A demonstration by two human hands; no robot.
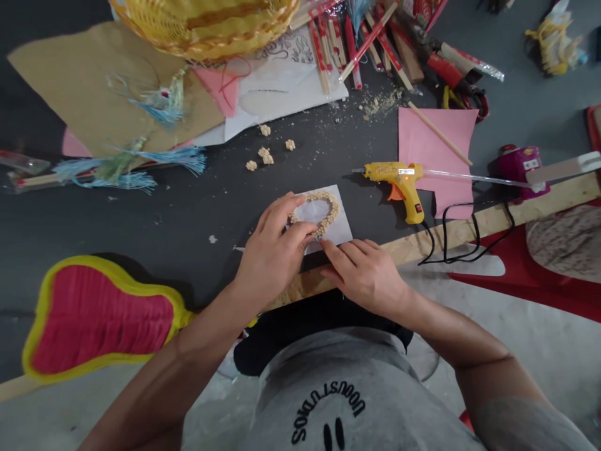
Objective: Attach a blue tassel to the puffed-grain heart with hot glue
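On the left of the desk (201, 213), a crimson panel edged in yellow (106, 313) lies beside your left forearm. Four small beige clusters (265, 155) sit beyond your left hand (272, 250), whose thumb and forefinger are parted partway, bracing the left end of a beaded loop (335, 208) between them. The loop rests on a square of white paper (344, 228) near the desk's close edge, just right of your left palm; its long axis appears to run left to right, the right end angled slightly away from you. Your left hand is the nearer. Your right hand (369, 275) comes in from the near right, forefinger extended to the paper's near edge beside the loop, other fingers curled; whether it pinches anything cannot be told. Farther right, a yellow glue gun (407, 178) lies partly over a pink sheet (434, 134), nozzle pointing left.
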